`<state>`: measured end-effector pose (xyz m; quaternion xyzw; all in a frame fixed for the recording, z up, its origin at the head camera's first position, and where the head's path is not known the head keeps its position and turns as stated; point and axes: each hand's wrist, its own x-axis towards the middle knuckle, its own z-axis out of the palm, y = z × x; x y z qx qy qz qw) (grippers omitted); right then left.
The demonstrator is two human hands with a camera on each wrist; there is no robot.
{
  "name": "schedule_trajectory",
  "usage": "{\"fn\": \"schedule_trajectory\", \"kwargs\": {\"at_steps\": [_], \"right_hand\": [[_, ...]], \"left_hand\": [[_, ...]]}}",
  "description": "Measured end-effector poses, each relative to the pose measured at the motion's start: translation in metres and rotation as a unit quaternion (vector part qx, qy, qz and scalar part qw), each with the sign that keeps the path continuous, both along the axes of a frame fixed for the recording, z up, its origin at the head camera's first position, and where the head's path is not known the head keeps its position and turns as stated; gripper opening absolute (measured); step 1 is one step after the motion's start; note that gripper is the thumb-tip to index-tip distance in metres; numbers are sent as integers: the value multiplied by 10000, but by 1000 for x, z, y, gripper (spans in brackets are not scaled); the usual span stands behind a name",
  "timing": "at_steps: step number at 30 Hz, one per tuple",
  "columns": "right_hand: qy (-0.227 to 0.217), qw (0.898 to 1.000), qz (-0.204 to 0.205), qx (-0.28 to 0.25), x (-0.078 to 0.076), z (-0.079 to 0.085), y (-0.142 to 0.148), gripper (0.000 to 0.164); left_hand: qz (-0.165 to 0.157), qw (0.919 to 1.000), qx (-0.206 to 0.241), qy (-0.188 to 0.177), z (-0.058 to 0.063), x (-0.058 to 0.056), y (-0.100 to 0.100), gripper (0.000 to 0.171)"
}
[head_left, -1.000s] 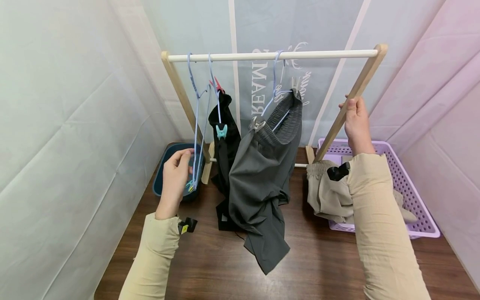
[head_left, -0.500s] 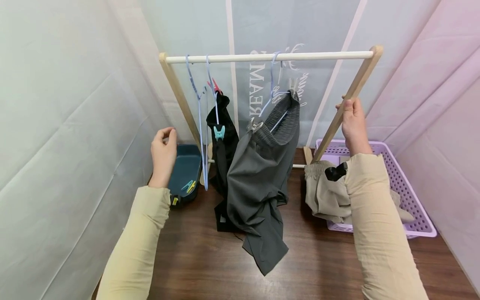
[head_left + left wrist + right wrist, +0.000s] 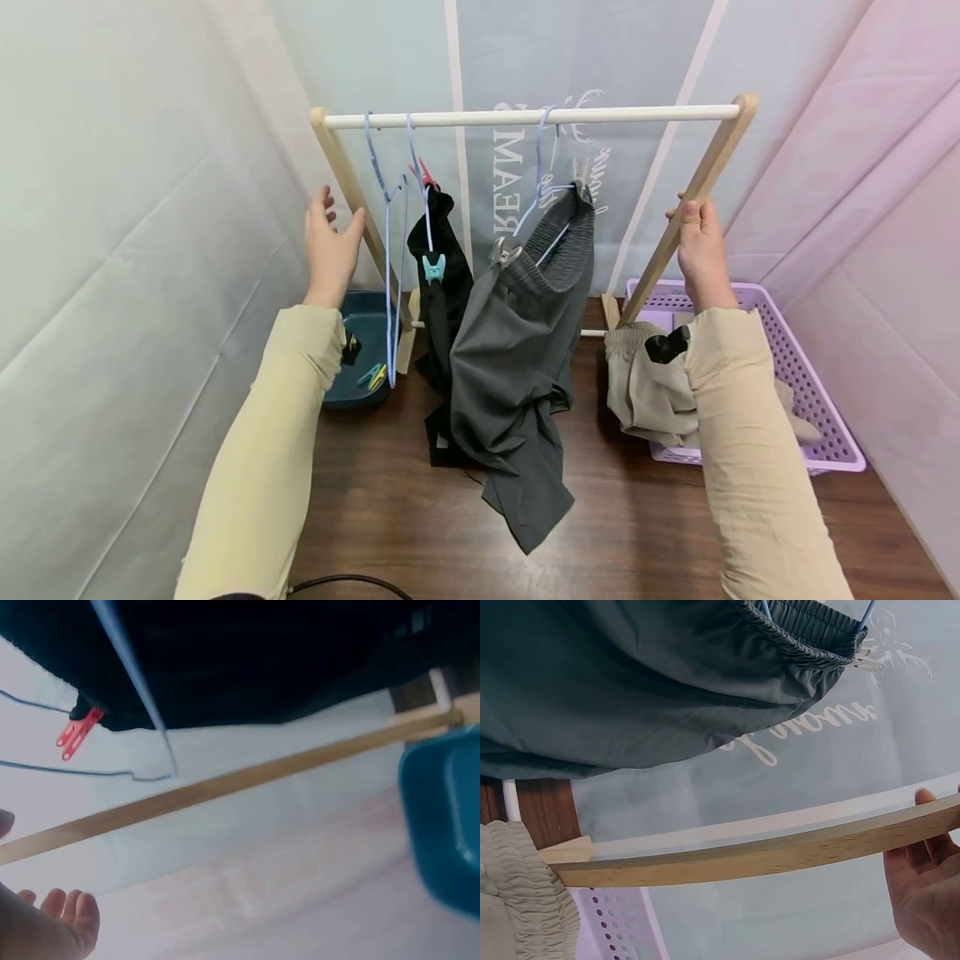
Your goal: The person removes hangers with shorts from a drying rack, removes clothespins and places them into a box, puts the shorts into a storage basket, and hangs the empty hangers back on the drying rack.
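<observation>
My right hand (image 3: 703, 254) grips the right wooden post (image 3: 717, 162) of a clothes rack. My left hand (image 3: 330, 254) is beside the left post (image 3: 343, 167), thumb and fingers spread apart; in the left wrist view the post passes between them. From the rack's white bar (image 3: 480, 118) hang a bare blue hanger (image 3: 388, 283), a black garment (image 3: 450, 308) clipped with a red clothespin (image 3: 78, 735) and a teal clothespin (image 3: 433, 267), and dark grey elastic-waist pants (image 3: 510, 358) clipped to another hanger.
Behind the left forearm stands a dark teal bin (image 3: 360, 392) with teal and yellow clothespins (image 3: 375, 377). A lilac basket (image 3: 813, 392) at right holds beige clothing (image 3: 648, 400). Fabric curtains enclose the back and sides. A black cable (image 3: 352, 577) lies at the front.
My left hand has let go of the bare hanger, moved left and up to the left post, and spread its fingers. The bare hanger has swung. My right hand keeps its grip.
</observation>
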<state>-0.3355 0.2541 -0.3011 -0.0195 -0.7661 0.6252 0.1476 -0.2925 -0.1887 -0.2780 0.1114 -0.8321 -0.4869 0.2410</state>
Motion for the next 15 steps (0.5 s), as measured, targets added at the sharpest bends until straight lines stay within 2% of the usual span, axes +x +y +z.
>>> {"fn": "schedule_trajectory", "kwargs": {"at_steps": [4,8,11,15], "right_hand": [[0,10000,15,-29,0,2,1,30],[9,10000,-8,-6,2,3,1,27],[-25,10000,-13,53,2,4,1,28],[-58,9999,25,90,4,3,-1,36]], "left_hand": [[-173,9997,-73,-173,14,-11,3,77],[-363,9992,-68,-117,21,-22,7,82],[-457,9988,146,28,23,-28,9,74],[-299,9988,342,192,20,-35,10,49]]}}
